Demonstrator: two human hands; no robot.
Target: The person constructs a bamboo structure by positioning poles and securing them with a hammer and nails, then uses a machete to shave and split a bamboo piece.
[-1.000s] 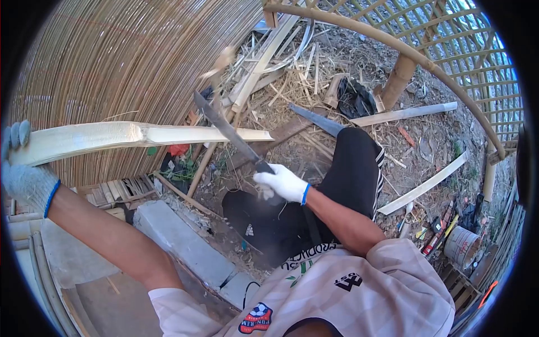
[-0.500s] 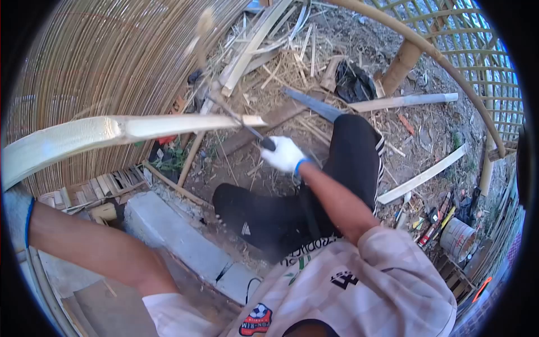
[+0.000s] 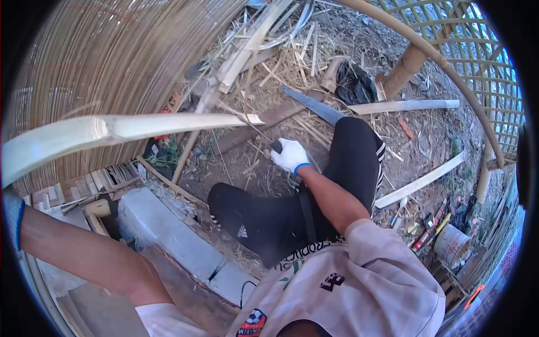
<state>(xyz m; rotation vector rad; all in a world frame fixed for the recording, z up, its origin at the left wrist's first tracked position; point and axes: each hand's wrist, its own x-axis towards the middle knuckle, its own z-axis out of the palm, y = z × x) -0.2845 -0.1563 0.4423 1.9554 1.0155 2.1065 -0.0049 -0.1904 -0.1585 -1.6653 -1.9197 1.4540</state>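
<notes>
A long pale split bamboo strip [image 3: 163,126] reaches from the left edge toward the middle, raised above the ground. My left hand [image 3: 11,216], in a glove with a blue cuff, is at the strip's near end; its fingers are mostly cut off by the frame edge. My right hand [image 3: 290,155], in a white glove with a blue cuff, is closed around the dark handle of a knife [image 3: 260,133]. The thin blade points up and left, crossing the strip's far end. A thin brown sliver [image 3: 249,84] rises from near that end.
A saw blade [image 3: 311,104] lies by my right knee. Split bamboo pieces [image 3: 421,181] and shavings litter the ground. A woven bamboo wall [image 3: 112,67] stands left, a concrete block [image 3: 168,230] below it. A bucket [image 3: 451,246] and tools lie right, beneath a bamboo lattice [image 3: 477,45].
My right hand and the knife have moved slightly right. The brown sliver has swung from upper left to nearly upright over the strip's end. The strip has shifted a little left.
</notes>
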